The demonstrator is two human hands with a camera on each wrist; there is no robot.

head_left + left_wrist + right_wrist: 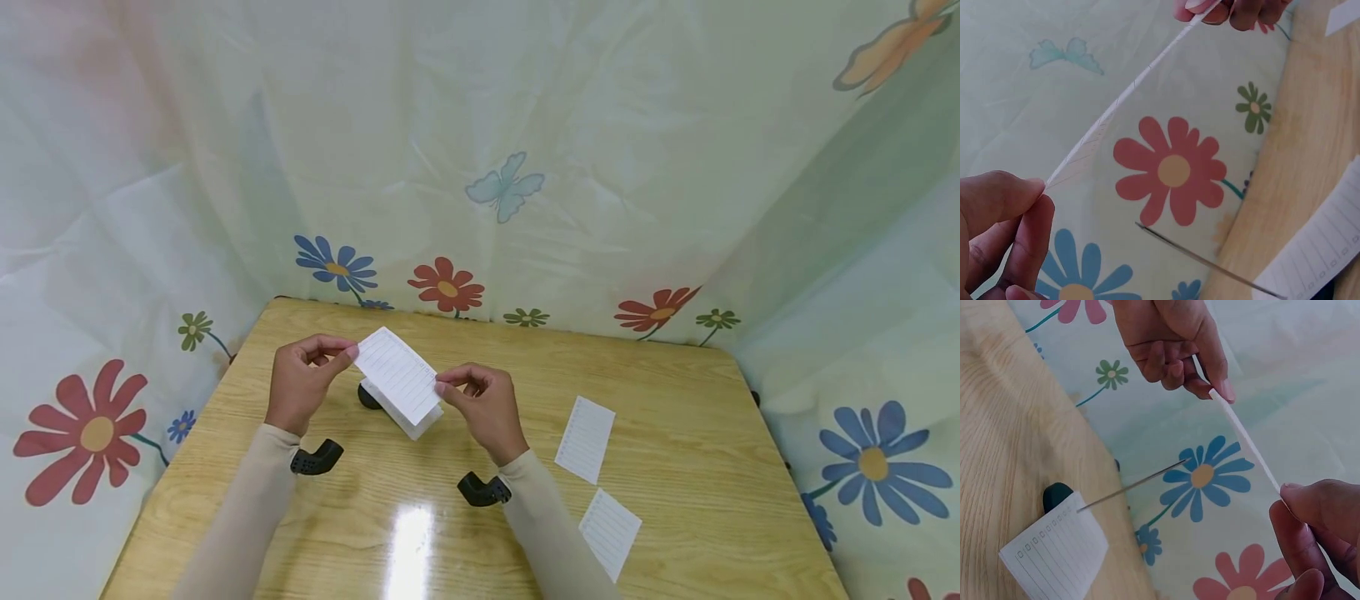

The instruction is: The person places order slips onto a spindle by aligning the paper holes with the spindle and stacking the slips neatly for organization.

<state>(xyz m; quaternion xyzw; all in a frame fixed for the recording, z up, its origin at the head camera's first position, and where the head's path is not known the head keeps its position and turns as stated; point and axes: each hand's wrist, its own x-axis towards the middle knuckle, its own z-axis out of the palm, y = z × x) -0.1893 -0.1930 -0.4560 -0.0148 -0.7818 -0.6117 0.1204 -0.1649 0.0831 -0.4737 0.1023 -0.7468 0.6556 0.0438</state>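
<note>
My left hand (302, 382) and right hand (489, 408) each pinch an edge of a white lined checklist sheet (395, 373), held up between them. Both wrist views catch this sheet nearly edge-on. Below it stands a bill spike, its thin metal needle (1135, 484) pointing up and its dark round base (367, 397) on the table. A lined sheet with checkboxes (1060, 550) sits low on the spike, with the needle rising out of it. The held sheet is apart from the needle tip in the wrist views. In the head view, the held sheet hides the needle.
Two loose lined sheets, one farther back (585, 439) and one nearer (611, 535), lie right of my right hand on the wooden table (690, 467). A curtain printed with flowers and butterflies (600, 208) hangs behind the table and along both sides.
</note>
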